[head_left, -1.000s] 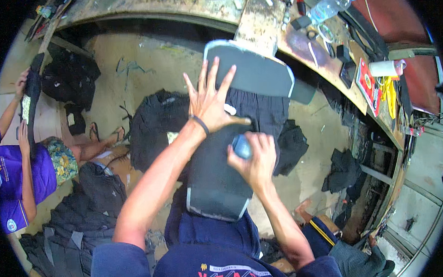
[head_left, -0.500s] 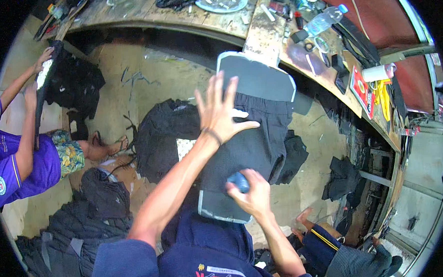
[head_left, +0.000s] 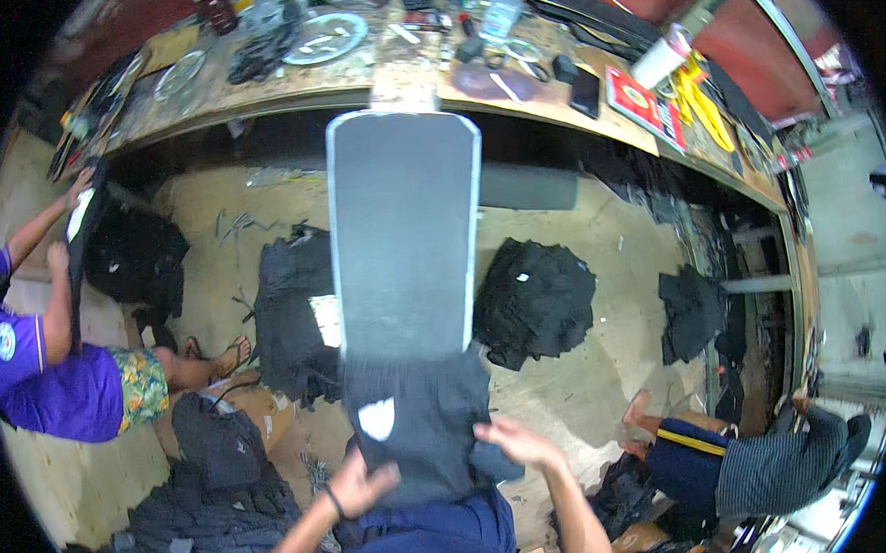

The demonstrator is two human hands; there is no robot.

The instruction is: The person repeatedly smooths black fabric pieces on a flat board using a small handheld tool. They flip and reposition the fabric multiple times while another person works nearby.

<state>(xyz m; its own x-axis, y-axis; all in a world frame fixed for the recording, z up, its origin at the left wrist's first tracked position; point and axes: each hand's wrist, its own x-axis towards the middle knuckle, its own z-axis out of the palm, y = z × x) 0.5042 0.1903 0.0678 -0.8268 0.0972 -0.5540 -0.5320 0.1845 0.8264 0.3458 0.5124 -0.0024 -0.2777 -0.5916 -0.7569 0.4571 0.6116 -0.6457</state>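
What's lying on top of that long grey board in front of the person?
A dark garment with a white label covers the near end of the grey board; left hand and right hand rest on it. The far part is bare. The board beneath the cloth is hidden.

dark garment (head_left: 421,428) hides board's near end; right hand (head_left: 517,443) blurred, perhaps gripping cloth.

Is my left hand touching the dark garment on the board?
Touching. The head view shows the left hand lying flat on the dark garment at the near end of the grey board, no gap between them.
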